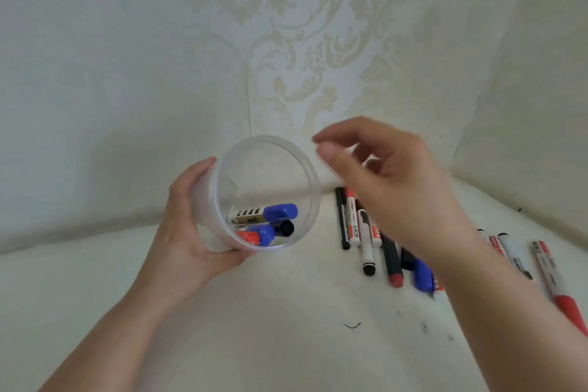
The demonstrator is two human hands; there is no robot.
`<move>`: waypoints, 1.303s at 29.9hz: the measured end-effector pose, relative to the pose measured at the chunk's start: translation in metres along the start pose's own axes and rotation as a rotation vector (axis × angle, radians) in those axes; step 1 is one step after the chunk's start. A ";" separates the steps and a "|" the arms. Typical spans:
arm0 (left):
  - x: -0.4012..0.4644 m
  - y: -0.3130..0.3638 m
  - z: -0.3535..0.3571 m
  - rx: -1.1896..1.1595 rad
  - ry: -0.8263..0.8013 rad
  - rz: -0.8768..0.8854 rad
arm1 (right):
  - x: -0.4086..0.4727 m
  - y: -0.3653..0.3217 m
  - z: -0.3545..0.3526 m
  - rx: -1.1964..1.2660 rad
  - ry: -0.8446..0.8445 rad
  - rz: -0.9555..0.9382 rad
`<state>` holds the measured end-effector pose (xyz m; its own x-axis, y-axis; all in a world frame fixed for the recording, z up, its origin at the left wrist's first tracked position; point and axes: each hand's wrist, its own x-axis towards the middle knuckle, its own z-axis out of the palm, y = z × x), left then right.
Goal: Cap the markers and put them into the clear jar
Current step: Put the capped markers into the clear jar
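Clear jar: your landmark, the clear jar [305,169], is tipped so that its round mouth faces you, lifted off the white cloth-covered surface [254,328].
Left hand: your left hand [187,226] grips the jar from its left side, the thumb curled along the rim at the top left and the fingers wrapped under the bottom of the wall.
Right hand: your right hand [381,175] hovers just right of the jar's mouth and slightly above it, apart from the rim; the thumb and forefinger are drawn close together with the other fingers loosely curled, and nothing shows between them.
Inside the jar: a capped blue marker [264,212] lies across the lower part, white barrel to the left and cap to the right; below it three more cap ends point at you, a red cap [248,237], a blue cap [264,234] and a black cap [284,227], all bunched together.
Right of the jar: a loose row of markers [369,232] lies on the cloth, partly under your right wrist, with black, red and blue caps among them.
Far right of the jar: three more markers [541,261] lie beyond your right forearm, one with a red cap.
Behind the jar: patterned cream wallpaper [286,41] rises from the cloth.
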<state>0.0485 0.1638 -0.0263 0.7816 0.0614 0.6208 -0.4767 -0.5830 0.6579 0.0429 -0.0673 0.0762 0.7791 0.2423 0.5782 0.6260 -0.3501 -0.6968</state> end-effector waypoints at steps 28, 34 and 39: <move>-0.010 0.017 0.000 0.040 0.007 -0.008 | -0.028 0.082 0.052 -0.915 -0.396 0.284; -0.010 0.013 0.000 0.050 0.031 0.000 | 0.001 0.035 0.013 -0.269 0.135 0.308; -0.010 0.011 0.005 0.062 0.008 0.084 | -0.013 -0.019 0.011 0.383 0.294 0.116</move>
<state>0.0372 0.1522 -0.0276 0.7364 0.0167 0.6763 -0.5146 -0.6351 0.5760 0.0217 -0.0535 0.0772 0.8364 -0.0635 0.5444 0.5461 0.0113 -0.8376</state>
